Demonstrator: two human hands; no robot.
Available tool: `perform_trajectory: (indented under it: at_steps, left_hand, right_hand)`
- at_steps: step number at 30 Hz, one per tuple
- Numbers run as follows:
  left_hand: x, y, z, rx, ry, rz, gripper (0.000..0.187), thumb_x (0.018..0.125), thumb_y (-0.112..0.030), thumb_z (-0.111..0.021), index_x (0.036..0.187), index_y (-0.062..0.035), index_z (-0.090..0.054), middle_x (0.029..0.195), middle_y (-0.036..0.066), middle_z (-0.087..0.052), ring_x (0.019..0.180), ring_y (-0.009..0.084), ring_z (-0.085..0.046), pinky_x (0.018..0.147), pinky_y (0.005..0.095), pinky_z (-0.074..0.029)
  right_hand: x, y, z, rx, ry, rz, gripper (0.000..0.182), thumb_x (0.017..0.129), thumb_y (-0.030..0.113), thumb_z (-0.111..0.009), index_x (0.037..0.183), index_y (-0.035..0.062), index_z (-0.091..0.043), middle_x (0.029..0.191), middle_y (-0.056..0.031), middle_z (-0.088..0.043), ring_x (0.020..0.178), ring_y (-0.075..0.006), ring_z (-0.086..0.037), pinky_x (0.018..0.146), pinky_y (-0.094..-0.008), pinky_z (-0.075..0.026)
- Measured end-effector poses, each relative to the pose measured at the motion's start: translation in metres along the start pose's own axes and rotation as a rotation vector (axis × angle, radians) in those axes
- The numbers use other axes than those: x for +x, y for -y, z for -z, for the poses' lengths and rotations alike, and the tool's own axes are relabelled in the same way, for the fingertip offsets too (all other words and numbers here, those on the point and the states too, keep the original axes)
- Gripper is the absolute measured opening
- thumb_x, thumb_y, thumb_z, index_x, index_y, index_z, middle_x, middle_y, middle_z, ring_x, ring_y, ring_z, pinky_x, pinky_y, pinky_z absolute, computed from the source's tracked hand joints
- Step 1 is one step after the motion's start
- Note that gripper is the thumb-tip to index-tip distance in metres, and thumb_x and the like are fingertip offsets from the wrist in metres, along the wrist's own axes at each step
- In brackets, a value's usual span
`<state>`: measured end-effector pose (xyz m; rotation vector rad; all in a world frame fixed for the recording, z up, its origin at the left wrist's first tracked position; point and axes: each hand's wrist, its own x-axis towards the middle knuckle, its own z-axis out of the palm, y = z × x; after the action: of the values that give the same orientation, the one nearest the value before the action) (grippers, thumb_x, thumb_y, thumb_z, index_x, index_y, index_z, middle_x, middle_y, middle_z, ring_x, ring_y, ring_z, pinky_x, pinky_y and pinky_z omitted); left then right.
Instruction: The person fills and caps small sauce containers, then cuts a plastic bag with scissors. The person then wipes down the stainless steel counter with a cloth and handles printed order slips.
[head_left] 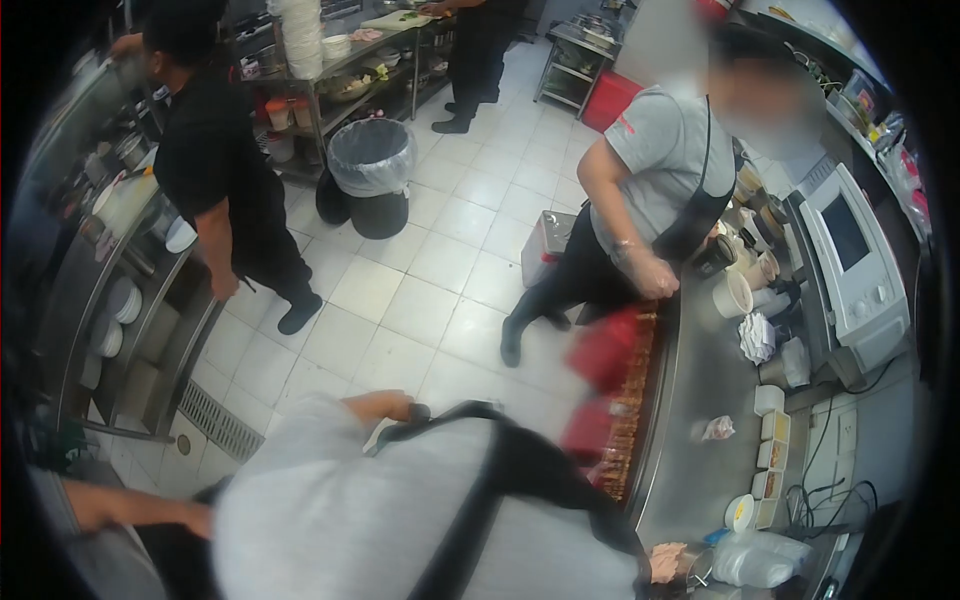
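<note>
Neither of my own hands can be made out in the head view. Close in front, a co-worker's light shirt and black apron strap (pixel 478 500) fill the lower middle and hide what lies beneath. That person's bent forearm (pixel 375 405) ends at a small dark object. Another forearm (pixel 140 503) reaches in from the lower left, its hand behind the light shirt. Beside the steel counter (pixel 690 450), a long row of browned pieces (pixel 627 410) runs along the edge, next to blurred red shapes (pixel 605 355). A crumpled peach-coloured item (pixel 667 561) lies near a clear plastic bag (pixel 760 558).
A person in a grey shirt (pixel 665 140) stands at the counter near a white microwave (pixel 855 265). Small containers (pixel 772 455) line the counter. At left, a person in black (pixel 225 160) faces shelving. A lined bin (pixel 372 165) stands on the tiled floor (pixel 430 310).
</note>
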<state>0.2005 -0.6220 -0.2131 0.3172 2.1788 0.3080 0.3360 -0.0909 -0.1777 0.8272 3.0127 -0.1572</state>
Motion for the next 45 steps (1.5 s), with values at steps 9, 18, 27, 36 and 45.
perform_trajectory:
  at_steps: [9,18,27,36,45]
  left_hand:
    - [0.013,0.054,0.089,-0.249,-0.317,-0.169,0.054,0.076,-0.038,-0.062,0.121,-0.0091,-0.053,0.119,0.018,-0.054,0.112,0.0345,-0.049,0.096,0.0409,-0.039]
    - [-0.010,0.193,0.070,-0.072,-0.168,0.104,0.052,0.076,-0.039,-0.063,0.118,-0.0090,-0.056,0.114,0.018,-0.059,0.108,0.0328,-0.056,0.092,0.0391,-0.044]
    - [-0.009,0.203,0.062,-0.177,-0.150,0.044,0.051,0.080,-0.041,-0.059,0.119,-0.0079,-0.055,0.117,0.017,-0.057,0.107,0.0307,-0.055,0.091,0.0361,-0.042]
    - [0.005,0.144,0.094,-0.169,-0.178,-0.065,0.051,0.081,-0.041,-0.059,0.120,-0.0085,-0.054,0.121,0.016,-0.055,0.112,0.0318,-0.051,0.093,0.0386,-0.041]
    - [0.012,0.116,0.070,-0.122,-0.104,0.085,0.055,0.079,-0.044,-0.060,0.120,-0.0074,-0.055,0.119,0.016,-0.057,0.110,0.0313,-0.053,0.094,0.0355,-0.041]
  right_hand:
    - [-0.018,0.057,0.014,-0.041,-0.045,-0.025,0.038,0.077,0.022,-0.062,0.110,0.0038,-0.057,0.104,-0.0213,-0.061,0.100,-0.0393,-0.056,0.089,-0.0432,-0.044]
    - [-0.034,0.101,0.016,-0.042,0.019,-0.047,0.038,0.078,0.022,-0.062,0.111,0.0039,-0.058,0.102,-0.0203,-0.061,0.098,-0.0366,-0.057,0.086,-0.0414,-0.045]
    - [-0.041,0.118,0.011,-0.007,0.122,-0.048,0.037,0.079,0.021,-0.062,0.111,0.0038,-0.058,0.102,-0.0193,-0.062,0.096,-0.0335,-0.058,0.084,-0.0394,-0.046]
    - [-0.032,0.121,0.001,0.069,0.246,-0.006,0.036,0.081,0.021,-0.062,0.112,0.0038,-0.058,0.101,-0.0182,-0.063,0.093,-0.0303,-0.060,0.081,-0.0374,-0.046]
    - [-0.010,0.094,-0.013,0.358,0.423,0.084,0.035,0.082,0.021,-0.062,0.112,0.0038,-0.059,0.100,-0.0172,-0.063,0.091,-0.0272,-0.061,0.079,-0.0354,-0.047]
